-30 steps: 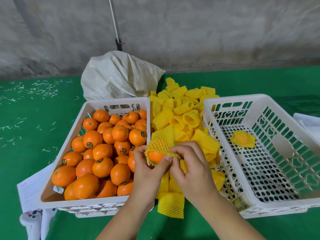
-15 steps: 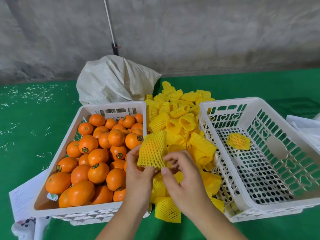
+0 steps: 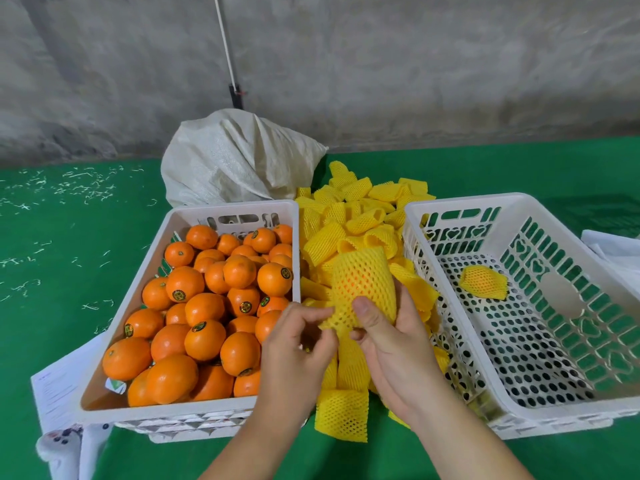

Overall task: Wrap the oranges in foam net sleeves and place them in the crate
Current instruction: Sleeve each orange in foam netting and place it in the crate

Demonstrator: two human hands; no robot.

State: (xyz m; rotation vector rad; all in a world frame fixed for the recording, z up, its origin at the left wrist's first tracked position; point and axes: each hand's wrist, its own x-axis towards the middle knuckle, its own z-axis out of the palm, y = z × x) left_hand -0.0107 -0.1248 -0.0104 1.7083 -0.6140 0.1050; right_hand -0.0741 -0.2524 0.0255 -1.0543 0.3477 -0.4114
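Between the two crates I hold an orange inside a yellow foam net sleeve (image 3: 363,282). My right hand (image 3: 391,344) grips the sleeved orange from below, thumb on its front. My left hand (image 3: 298,344) pinches the sleeve's lower edge. The left white crate (image 3: 138,306) is full of bare oranges (image 3: 204,306). The right white crate (image 3: 588,258) holds one wrapped orange (image 3: 483,282) near its far end. A heap of loose yellow sleeves (image 3: 356,216) lies between the crates.
A white woven sack (image 3: 239,157) sits behind the left crate. Papers (image 3: 59,386) stick out under that crate at the left. A white sheet (image 3: 616,244) lies beyond the right crate. Green cloth (image 3: 52,254) covers the table, with a concrete wall behind.
The sleeve has been drawn fully over the orange, which earlier showed bare at its open end. The bundle moved right, and my right hand now cups it while my left pinches its bottom edge.
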